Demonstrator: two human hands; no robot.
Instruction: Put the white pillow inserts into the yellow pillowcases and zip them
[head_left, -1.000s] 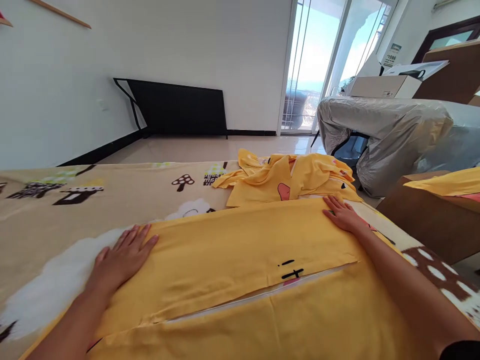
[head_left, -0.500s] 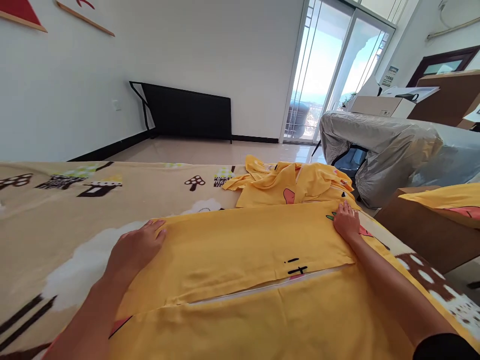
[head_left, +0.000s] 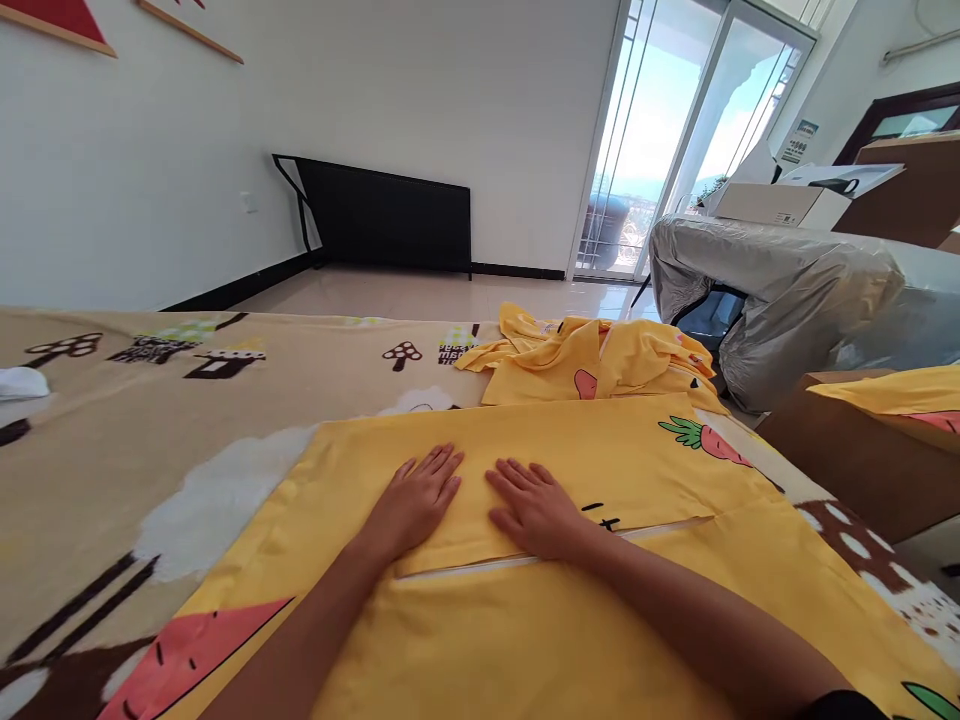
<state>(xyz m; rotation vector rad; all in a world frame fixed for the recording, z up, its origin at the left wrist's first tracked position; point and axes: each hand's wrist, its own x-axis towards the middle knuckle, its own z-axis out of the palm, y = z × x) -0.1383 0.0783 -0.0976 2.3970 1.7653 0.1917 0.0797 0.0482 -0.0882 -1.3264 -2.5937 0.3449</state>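
Person's left hand (head_left: 418,505) and right hand (head_left: 534,508) lay flat mid-frame on yellow cloth (head_left: 517,630), grip released, probably to smooth it; rumpled fabric (head_left: 592,360) above centre.

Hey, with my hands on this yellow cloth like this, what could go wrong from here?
Your left hand and right hand lie flat on the yellow cloth, so sliding them might ruck it up. The right one lies across the pale-edged slit, so a sideways move could pull it wider. Crumpled yellow fabric lies by the far edge; pushing forward might bunch the two together.
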